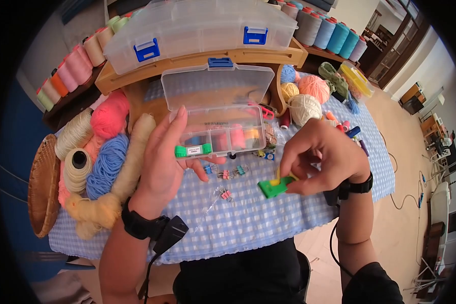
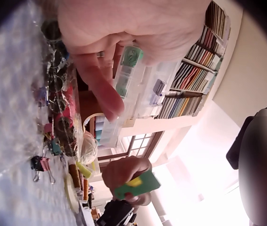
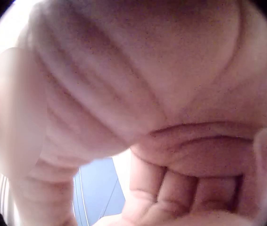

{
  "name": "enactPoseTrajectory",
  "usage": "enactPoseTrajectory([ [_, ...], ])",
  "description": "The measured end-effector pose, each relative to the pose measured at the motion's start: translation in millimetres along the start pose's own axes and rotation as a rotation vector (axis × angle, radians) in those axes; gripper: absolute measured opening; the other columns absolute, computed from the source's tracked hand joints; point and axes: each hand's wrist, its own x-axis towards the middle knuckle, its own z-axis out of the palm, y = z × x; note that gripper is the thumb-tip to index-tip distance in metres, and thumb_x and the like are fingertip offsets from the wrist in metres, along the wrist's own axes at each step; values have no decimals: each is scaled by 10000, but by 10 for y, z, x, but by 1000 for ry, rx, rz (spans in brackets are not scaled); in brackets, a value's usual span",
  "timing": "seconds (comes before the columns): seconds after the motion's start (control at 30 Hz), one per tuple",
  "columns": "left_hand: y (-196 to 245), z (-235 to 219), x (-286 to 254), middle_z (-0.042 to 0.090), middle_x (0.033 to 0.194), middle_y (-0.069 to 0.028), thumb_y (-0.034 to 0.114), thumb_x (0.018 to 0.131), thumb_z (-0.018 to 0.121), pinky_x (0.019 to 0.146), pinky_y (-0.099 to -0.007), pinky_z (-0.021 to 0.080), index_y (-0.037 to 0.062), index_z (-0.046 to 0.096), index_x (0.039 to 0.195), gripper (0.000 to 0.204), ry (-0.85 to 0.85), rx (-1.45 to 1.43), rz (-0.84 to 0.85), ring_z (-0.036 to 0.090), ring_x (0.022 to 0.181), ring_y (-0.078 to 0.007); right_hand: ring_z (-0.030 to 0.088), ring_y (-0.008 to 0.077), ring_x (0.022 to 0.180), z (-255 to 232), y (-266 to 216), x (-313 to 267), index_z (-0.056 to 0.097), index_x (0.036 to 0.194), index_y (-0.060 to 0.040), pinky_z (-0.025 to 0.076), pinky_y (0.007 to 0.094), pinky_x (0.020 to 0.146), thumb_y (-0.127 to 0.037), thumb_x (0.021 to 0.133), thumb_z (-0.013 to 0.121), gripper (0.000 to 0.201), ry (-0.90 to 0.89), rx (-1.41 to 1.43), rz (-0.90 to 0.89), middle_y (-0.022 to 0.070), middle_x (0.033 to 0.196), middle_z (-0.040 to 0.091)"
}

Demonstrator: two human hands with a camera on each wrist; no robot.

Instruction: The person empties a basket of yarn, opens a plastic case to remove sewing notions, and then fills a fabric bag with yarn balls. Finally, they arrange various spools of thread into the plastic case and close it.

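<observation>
In the head view my left hand point(image 1: 162, 162) holds a small clear compartment box point(image 1: 236, 110) by its left side, thumb up along that side and fingers beneath. Its clear lid point(image 1: 218, 86) stands raised. A green bundle with a white label point(image 1: 193, 150) is at the box's front left; pink and orange items show in other compartments. Right of the box, my right hand point(image 1: 324, 157) pinches a green and yellow piece point(image 1: 272, 189) between thumb and fingers. The left wrist view shows this green piece point(image 2: 145, 183) too. My right palm point(image 3: 161, 70) fills the right wrist view, hiding the piece.
Small binder clips point(image 1: 225, 194) lie on the checked cloth point(image 1: 228, 228) below the box. Yarn skeins point(image 1: 108, 164) and a wicker basket point(image 1: 41, 187) are at left, yarn balls point(image 1: 305, 109) at back right. Behind, a large clear case point(image 1: 202, 35) rests on a wooden stand point(image 1: 187, 65).
</observation>
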Motion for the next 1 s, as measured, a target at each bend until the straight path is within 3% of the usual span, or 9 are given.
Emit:
enactPoseTrajectory([
  [0.07, 7, -4, -8, 717, 1140, -225, 486, 1082, 425, 459, -314, 559, 5, 505, 1366, 563, -34, -46, -29, 759, 779, -333, 548, 4, 524, -15, -6, -37, 751, 829, 2, 357, 175, 471, -36, 705, 879, 182, 170, 168, -80, -22, 631, 658],
  [0.1, -9, -18, -1, 717, 1140, -225, 486, 1082, 425, 459, -314, 559, 5, 505, 1366, 563, -35, -45, -30, 759, 779, -333, 539, -13, 532, 3, -14, -55, 745, 862, 2, 360, 167, 471, -24, 775, 853, 141, 241, 197, -80, -38, 645, 653],
  [0.13, -36, -39, 11, 712, 1153, -225, 490, 1082, 420, 465, -323, 568, 2, 496, 1374, 574, -62, -58, -48, 759, 795, -337, 539, -13, 532, 27, -7, -48, 745, 862, 2, 360, 167, 471, -24, 775, 853, 141, 243, 198, -81, -38, 645, 653],
  [0.23, -44, -40, 17, 699, 1185, -224, 490, 1087, 402, 485, -341, 590, -3, 480, 1397, 588, -116, -71, -81, 758, 831, -345, 543, -3, 514, 131, -15, 61, 746, 845, -11, 352, 170, 461, -45, 772, 860, 139, 519, 84, -44, -22, 658, 679],
  [0.4, -28, 46, -30, 671, 1251, -208, 458, 1106, 361, 541, -362, 623, 4, 453, 1445, 574, -276, -68, -113, 754, 906, -352, 559, 16, 500, 268, 1, 207, 755, 870, -25, 389, 183, 462, -44, 767, 848, 140, 555, -174, -96, -15, 630, 677],
  [0.47, -72, 50, -17, 658, 1273, -195, 432, 1115, 342, 595, -372, 640, 10, 435, 1473, 561, -371, -29, -114, 750, 944, -351, 657, 185, 533, 321, 67, 258, 737, 854, -54, 492, 306, 517, -96, 751, 829, 145, 592, -386, -224, 39, 626, 689],
  [0.5, -64, 47, -20, 648, 1291, -187, 428, 1117, 343, 631, -375, 646, 12, 420, 1486, 562, -396, -26, -127, 746, 975, -347, 685, 257, 587, 343, 47, 252, 726, 858, -62, 528, 357, 567, -112, 755, 809, 141, 574, -378, -185, 62, 635, 690],
  [0.9, -113, 70, -41, 612, 1321, -167, 321, 1116, 428, 671, -378, 655, 44, 414, 1486, 462, -399, -73, -177, 739, 991, -336, 696, 297, 612, 454, -26, 246, 710, 868, -64, 533, 393, 565, -139, 789, 796, 139, 614, -546, -111, 85, 660, 692],
  [1.0, -105, 86, -33, 577, 1397, -160, 293, 1125, 357, 664, -403, 655, 34, 342, 1535, 485, -410, 15, -149, 730, 1019, -368, 696, 305, 614, 461, -13, 252, 711, 875, -61, 535, 398, 567, -151, 797, 798, 147, 620, -543, -116, 92, 661, 692],
])
